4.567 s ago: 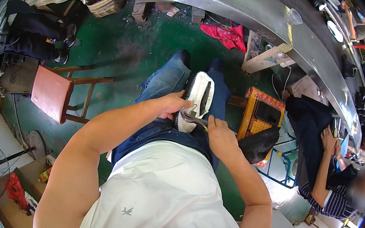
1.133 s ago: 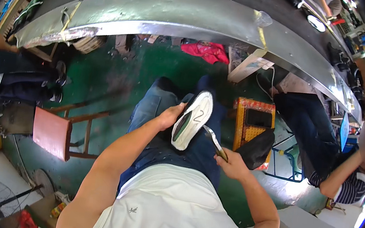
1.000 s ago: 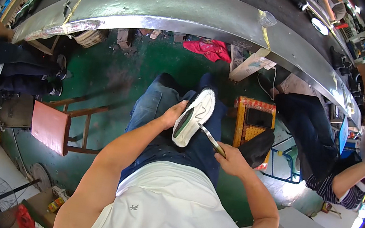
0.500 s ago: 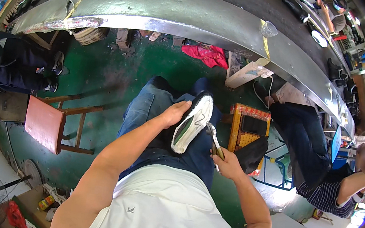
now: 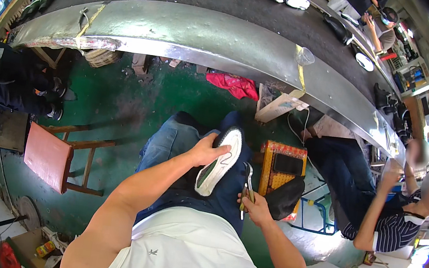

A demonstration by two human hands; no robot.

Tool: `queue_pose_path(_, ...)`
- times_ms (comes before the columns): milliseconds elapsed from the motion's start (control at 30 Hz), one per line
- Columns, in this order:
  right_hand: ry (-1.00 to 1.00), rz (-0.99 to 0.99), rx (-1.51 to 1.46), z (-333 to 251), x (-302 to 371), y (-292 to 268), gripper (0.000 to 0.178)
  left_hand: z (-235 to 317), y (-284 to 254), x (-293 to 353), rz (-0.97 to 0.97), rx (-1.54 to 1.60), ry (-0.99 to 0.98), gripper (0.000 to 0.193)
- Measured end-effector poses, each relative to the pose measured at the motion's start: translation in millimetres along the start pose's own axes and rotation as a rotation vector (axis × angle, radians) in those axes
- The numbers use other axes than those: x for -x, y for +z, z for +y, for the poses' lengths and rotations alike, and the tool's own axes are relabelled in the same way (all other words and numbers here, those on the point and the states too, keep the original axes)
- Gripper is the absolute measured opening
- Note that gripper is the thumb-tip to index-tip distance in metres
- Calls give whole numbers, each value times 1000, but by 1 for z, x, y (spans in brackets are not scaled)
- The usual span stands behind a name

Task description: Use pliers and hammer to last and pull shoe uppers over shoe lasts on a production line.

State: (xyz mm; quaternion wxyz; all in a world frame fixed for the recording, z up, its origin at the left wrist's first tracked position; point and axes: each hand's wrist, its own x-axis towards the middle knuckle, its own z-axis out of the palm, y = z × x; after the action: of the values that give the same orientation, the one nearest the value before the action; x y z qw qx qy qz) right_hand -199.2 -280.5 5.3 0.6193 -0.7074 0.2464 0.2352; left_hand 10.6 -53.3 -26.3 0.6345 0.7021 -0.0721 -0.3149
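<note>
In my left hand (image 5: 208, 151) is a shoe (image 5: 217, 167) with a white underside and a dark edge, held over my lap. The thumb presses on the white underside, and the fingers go behind the shoe. Off to the shoe's right, my right hand (image 5: 255, 208) is closed around a pair of pincers (image 5: 249, 184) with a curved metal head and brownish handles. The pincers point away from me, apart from the shoe.
A long metal-edged bench (image 5: 184, 30) runs across the front, with several shoes on its dark top. At right stand a yellow woven stool (image 5: 270, 164) bearing a black phone (image 5: 289, 164), and a seated co-worker (image 5: 395, 221). A pink-topped stool (image 5: 47, 156) stands at left.
The pincers have drawn back from the shoe's edge. My left thumb has shifted onto the white underside. The view has tilted up, showing more of the bench top.
</note>
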Motion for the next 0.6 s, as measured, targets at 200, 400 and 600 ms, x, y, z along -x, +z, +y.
queue_pose_path(200, 23, 33, -67, 6, 0, -1, 24, 81, -38, 60, -197, 827, 88, 61)
queue_pose_path(400, 13, 37, 91, 1, -22, -7, 22, 58, -54, 66, -153, 1025, -56, 71)
queue_pose_path(600, -40, 33, 118, 4, -8, 2, 19, 2, -44, 57, -133, 1123, -256, 70)
